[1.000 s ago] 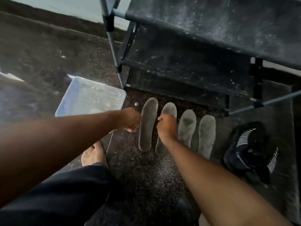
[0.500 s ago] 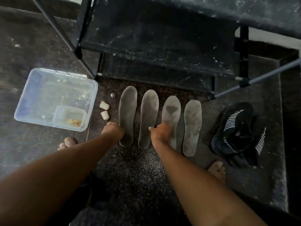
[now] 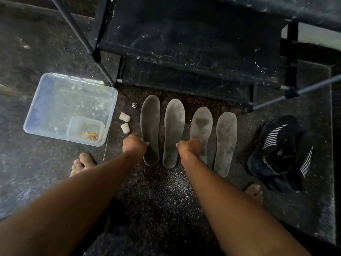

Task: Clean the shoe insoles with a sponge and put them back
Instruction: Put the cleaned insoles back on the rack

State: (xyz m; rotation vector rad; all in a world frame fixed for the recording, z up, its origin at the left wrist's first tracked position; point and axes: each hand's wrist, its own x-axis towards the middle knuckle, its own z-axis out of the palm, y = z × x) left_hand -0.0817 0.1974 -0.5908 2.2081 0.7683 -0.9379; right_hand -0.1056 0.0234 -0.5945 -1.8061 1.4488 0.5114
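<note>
Both hands now down at the heel ends of the grey insoles, no sponge in view.

Since a second ago the hands have slid from the toe ends back to the heels: left hand (image 3: 135, 145) curls its grip on the heel edge of the far-left flat grey foam insole (image 3: 150, 124), right hand (image 3: 190, 147) curls on the heel of the third grey insole (image 3: 201, 126). A second insole (image 3: 173, 130) lies between the grips, a fourth (image 3: 226, 141) just right of the right grip. Black striped sneakers (image 3: 282, 154) sit well right, clear plastic tub (image 3: 70, 108) left. Looks like lifting or straightening; insoles still dusty, cleaning not begun.
</note>
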